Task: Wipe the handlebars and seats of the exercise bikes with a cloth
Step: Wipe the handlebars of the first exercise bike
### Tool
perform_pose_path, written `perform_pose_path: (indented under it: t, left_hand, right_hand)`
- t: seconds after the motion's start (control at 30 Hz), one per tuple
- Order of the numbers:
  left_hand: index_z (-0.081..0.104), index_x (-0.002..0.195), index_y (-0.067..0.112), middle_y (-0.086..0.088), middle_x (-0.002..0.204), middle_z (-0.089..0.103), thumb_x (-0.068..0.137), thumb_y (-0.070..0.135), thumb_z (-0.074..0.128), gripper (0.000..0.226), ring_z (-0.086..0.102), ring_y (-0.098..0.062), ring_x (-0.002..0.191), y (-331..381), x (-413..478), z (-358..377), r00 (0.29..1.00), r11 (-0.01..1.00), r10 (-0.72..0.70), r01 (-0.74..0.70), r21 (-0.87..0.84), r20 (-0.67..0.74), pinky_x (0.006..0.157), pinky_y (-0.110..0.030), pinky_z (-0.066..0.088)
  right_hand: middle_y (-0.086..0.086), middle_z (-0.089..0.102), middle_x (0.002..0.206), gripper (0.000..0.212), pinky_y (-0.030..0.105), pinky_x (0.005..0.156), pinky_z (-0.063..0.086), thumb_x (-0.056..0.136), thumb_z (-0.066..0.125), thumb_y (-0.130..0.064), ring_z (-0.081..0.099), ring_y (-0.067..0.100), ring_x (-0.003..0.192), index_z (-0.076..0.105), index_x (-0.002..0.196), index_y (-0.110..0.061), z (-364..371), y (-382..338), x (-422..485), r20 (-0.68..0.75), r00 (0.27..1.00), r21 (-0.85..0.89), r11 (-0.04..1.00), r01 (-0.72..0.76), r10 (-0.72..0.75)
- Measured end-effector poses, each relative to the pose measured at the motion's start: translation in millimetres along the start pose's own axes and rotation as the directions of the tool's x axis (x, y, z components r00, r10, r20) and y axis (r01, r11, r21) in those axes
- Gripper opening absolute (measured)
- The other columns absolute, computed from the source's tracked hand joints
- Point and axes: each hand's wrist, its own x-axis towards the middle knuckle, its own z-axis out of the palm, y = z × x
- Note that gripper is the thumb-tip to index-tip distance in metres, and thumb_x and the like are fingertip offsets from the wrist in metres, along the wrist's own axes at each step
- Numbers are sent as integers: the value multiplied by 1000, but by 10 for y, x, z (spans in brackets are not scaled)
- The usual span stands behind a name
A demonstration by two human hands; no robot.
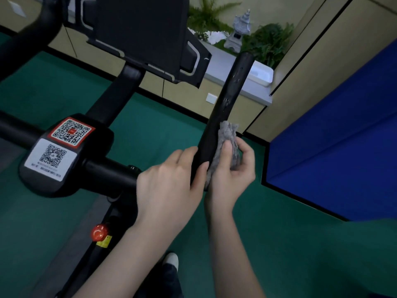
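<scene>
Where the bike's right handlebar (227, 97) climbs from the middle of the frame toward the upper right, it shows as a thick black padded bar with a rounded end and several pale nicks along its upper half. A grey cloth (228, 134), fluffy and bunched, lies against the bar's right side just below those nicks, at centre right of the frame.

The right hand (232, 175) holds that cloth: its thumb presses the fabric onto the bar and its fingers curl round the bunched part from the right. The left hand (167, 181) grips the bar's lower stretch from the left, thumb laid along the near face and fingers curled against its far side, so both hands meet on the bar with the cloth's tail between them.

At centre left a black housing (43, 179) carries 2 QR-code labels. A dark console (141, 33) fills the upper middle, and a red knob (99, 232) sits at lower left. Green floor (300, 254) lies below, with a blue mat (343, 136) at the right.
</scene>
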Motion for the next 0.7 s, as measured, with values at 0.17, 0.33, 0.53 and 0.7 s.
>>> perform_pose_path:
  t: [0.17,0.33,0.53,0.7]
  left_hand:
    - [69,106,19,5,79,69,89,45,43,40,63,-24,53,8,-25,81,997,1000,-15,17,18,-82,44,-26,39]
    - [69,107,19,5,81,70,90,45,44,39,64,-23,54,6,-47,123,992,999,-3,8,39,-128,44,-27,41]
    - [68,109,26,12,82,69,90,48,44,38,65,-14,59,4,-57,112,993,999,-29,32,22,-115,46,-24,41]
    - [67,105,33,16,81,68,85,47,52,29,64,-10,60,48,-35,81,993,997,-82,83,2,-90,46,-25,46]
  right_hand:
    - [0,69,93,10,39,84,55,92,61,-9,67,16,90,64,97,-18,0,69,-4,-3,998,78,995,-68,68]
    - [-4,70,88,10,18,72,51,93,59,-8,66,7,83,64,94,-16,-43,148,-112,31,972,172,956,-236,234]
    - [11,68,98,13,42,90,50,95,56,-12,63,26,92,62,103,-4,75,191,119,175,837,272,792,-547,518]
    - [15,66,93,22,34,75,52,96,55,-15,62,23,83,59,110,2,-76,231,-33,449,658,298,593,-748,605]
